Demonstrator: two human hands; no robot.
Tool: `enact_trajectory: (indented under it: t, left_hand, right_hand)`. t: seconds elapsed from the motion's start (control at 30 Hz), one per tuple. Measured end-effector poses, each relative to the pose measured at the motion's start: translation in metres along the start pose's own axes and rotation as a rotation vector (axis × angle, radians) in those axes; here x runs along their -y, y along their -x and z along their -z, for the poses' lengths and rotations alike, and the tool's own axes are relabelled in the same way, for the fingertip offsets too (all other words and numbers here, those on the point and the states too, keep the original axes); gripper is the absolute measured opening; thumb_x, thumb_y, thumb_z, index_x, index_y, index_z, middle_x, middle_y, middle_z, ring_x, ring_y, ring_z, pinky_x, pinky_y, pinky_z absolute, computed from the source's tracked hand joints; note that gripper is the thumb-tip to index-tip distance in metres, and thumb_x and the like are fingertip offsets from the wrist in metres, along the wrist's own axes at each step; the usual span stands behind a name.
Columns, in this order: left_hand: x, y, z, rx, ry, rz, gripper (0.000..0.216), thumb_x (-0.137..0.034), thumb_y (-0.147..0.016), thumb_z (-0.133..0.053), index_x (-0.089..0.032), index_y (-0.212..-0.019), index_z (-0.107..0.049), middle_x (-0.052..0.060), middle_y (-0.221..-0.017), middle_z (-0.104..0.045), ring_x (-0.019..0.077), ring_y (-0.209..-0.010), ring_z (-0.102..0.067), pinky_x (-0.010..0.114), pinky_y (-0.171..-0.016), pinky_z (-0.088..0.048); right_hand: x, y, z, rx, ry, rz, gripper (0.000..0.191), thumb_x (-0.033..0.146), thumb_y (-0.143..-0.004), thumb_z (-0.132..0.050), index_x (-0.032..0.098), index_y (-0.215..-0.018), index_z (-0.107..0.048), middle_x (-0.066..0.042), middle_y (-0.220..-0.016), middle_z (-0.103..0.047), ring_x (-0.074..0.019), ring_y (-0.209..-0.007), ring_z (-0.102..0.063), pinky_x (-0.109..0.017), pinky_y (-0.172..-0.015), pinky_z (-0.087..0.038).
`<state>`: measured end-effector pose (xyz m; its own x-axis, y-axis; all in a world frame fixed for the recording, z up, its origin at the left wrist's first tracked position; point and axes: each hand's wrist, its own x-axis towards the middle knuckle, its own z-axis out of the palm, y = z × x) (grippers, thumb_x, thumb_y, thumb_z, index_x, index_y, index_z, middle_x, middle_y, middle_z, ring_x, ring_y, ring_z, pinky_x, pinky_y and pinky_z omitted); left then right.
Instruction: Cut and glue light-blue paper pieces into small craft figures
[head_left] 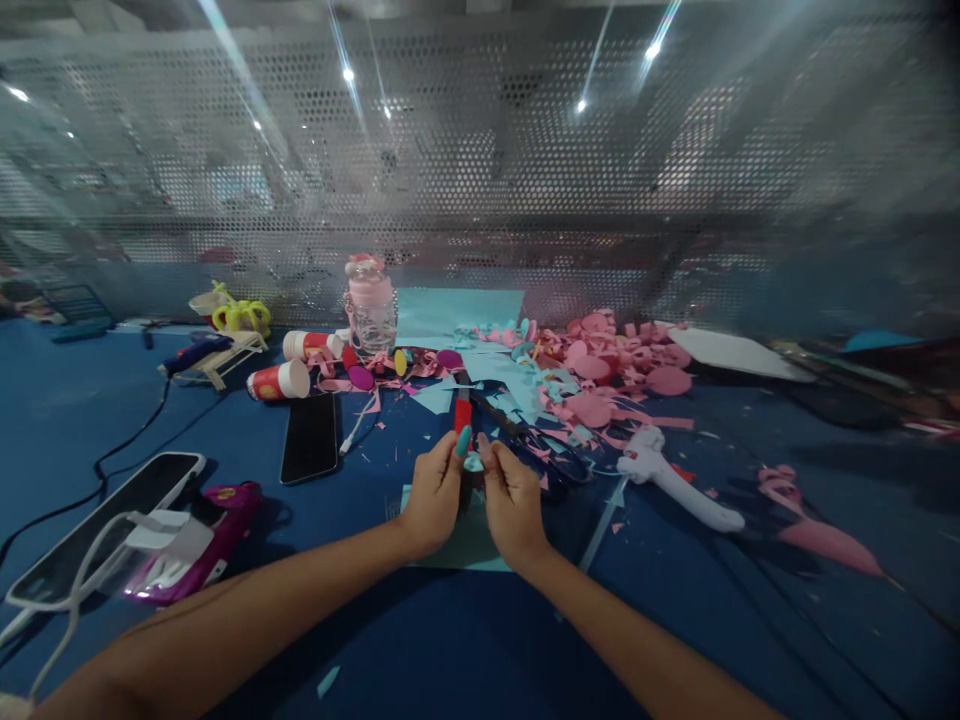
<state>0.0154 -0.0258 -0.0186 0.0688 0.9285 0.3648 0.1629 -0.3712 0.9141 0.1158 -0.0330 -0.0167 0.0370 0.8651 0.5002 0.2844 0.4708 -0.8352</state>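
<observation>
My left hand (435, 493) and my right hand (515, 505) are close together in the middle, fingers curled and thumbs up. Between them is a small crumpled piece of teal paper (472, 461), pinched at the fingertips. A longer teal bit shows at my left thumb; whether it is paper or a nail, I cannot tell. Below the hands, a teal sheet (472, 550) lies on the blue table. Just past my fingertips is a red-handled tool (463, 408), its kind unclear. Dark-handled scissors (559, 455) lie to the right of it.
Pink paper cut-outs (592, 365) and teal scraps are heaped behind. On the left are a black phone (309, 440), a paper cup (279, 381), a glue gun (199, 353) and a corded white-cased phone (105, 525). A pink-lidded bottle (371, 310) stands before the perforated metal screen (465, 150). A white wrapped piece (679, 482) lies right.
</observation>
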Motion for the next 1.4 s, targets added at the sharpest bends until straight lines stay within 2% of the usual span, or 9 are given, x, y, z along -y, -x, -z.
enact_trajectory:
  t: [0.13, 0.27, 0.43, 0.5, 0.6, 0.67, 0.8, 1.07, 1.4]
  left_hand:
    - [0.001, -0.004, 0.005, -0.025, -0.208, -0.097, 0.028, -0.034, -0.088, -0.030, -0.018, -0.066, -0.036, -0.007, -0.051, -0.031, 0.0058, -0.044, -0.028, 0.020, -0.045, -0.023]
    - [0.003, -0.006, 0.011, -0.089, -0.448, -0.253, 0.026, -0.028, -0.088, -0.031, -0.019, -0.064, -0.034, -0.007, -0.048, -0.032, 0.0062, -0.040, -0.030, 0.021, -0.043, -0.021]
    - [0.005, -0.004, 0.012, -0.068, -0.508, -0.410, 0.028, -0.029, -0.088, -0.030, -0.019, -0.063, -0.035, -0.006, -0.048, -0.035, 0.0068, -0.040, -0.031, 0.021, -0.043, -0.024]
    - [0.005, -0.004, 0.011, -0.057, -0.452, -0.359, 0.028, -0.030, -0.090, -0.027, -0.019, -0.066, -0.038, -0.005, -0.049, -0.037, 0.0068, -0.041, -0.033, 0.021, -0.044, -0.025]
    - [0.003, -0.006, 0.010, -0.066, -0.328, -0.202, 0.030, -0.032, -0.091, -0.023, -0.018, -0.070, -0.039, -0.005, -0.051, -0.039, 0.0072, -0.044, -0.036, 0.021, -0.046, -0.027]
    - [0.002, -0.008, 0.010, -0.024, -0.269, -0.163, 0.030, -0.034, -0.091, -0.023, -0.019, -0.071, -0.039, -0.005, -0.051, -0.038, 0.0075, -0.045, -0.036, 0.021, -0.047, -0.028]
    - [0.001, -0.010, 0.010, 0.064, -0.245, -0.217, 0.027, -0.034, -0.090, -0.026, -0.019, -0.072, -0.040, -0.006, -0.052, -0.036, 0.0075, -0.045, -0.034, 0.021, -0.047, -0.027]
    - [0.002, -0.004, 0.008, -0.042, -0.335, -0.287, 0.022, -0.025, -0.087, -0.031, -0.019, -0.066, -0.036, -0.007, -0.051, -0.032, 0.0060, -0.043, -0.029, 0.021, -0.045, -0.023]
    - [0.003, -0.003, 0.009, -0.021, -0.301, -0.320, 0.024, -0.024, -0.088, -0.030, -0.019, -0.065, -0.033, -0.007, -0.051, -0.030, 0.0054, -0.043, -0.027, 0.020, -0.043, -0.022]
  right_hand:
    - [0.002, -0.003, 0.005, -0.032, 0.099, 0.027, 0.029, 0.032, -0.089, -0.034, 0.019, -0.065, -0.042, 0.006, -0.052, -0.032, -0.0078, -0.045, -0.032, -0.021, -0.045, -0.026]
    - [0.004, -0.006, 0.011, -0.025, 0.242, 0.169, 0.024, 0.027, -0.089, -0.034, 0.019, -0.067, -0.041, 0.004, -0.055, -0.038, -0.0091, -0.049, -0.039, -0.022, -0.051, -0.031]
    - [0.006, -0.007, 0.010, -0.002, 0.309, 0.247, 0.026, 0.024, -0.089, -0.035, 0.020, -0.063, -0.038, 0.004, -0.053, -0.039, -0.0091, -0.048, -0.040, -0.022, -0.048, -0.029]
    - [0.006, -0.008, 0.009, -0.025, 0.293, 0.239, 0.028, 0.023, -0.089, -0.036, 0.019, -0.062, -0.038, 0.004, -0.052, -0.040, -0.0084, -0.047, -0.039, -0.021, -0.047, -0.028]
    - [0.004, -0.009, 0.009, -0.034, 0.242, 0.201, 0.028, 0.025, -0.089, -0.035, 0.019, -0.062, -0.041, 0.004, -0.052, -0.040, -0.0075, -0.045, -0.037, -0.020, -0.046, -0.028]
    - [0.004, -0.009, 0.009, -0.022, 0.217, 0.175, 0.029, 0.027, -0.089, -0.035, 0.019, -0.062, -0.041, 0.004, -0.052, -0.039, -0.0075, -0.045, -0.037, -0.020, -0.045, -0.028]
    - [0.004, -0.008, 0.007, -0.009, 0.180, 0.143, 0.030, 0.029, -0.089, -0.036, 0.019, -0.061, -0.039, 0.005, -0.051, -0.035, -0.0072, -0.045, -0.034, -0.021, -0.044, -0.027]
    - [0.008, -0.003, 0.001, -0.035, 0.123, 0.137, 0.027, 0.028, -0.089, -0.034, 0.019, -0.064, -0.041, 0.005, -0.053, -0.037, -0.0074, -0.045, -0.035, -0.021, -0.044, -0.028]
    - [0.013, -0.004, 0.003, -0.036, 0.139, 0.146, 0.030, 0.030, -0.088, -0.035, 0.019, -0.061, -0.038, 0.005, -0.053, -0.034, -0.0076, -0.046, -0.035, -0.021, -0.045, -0.028]
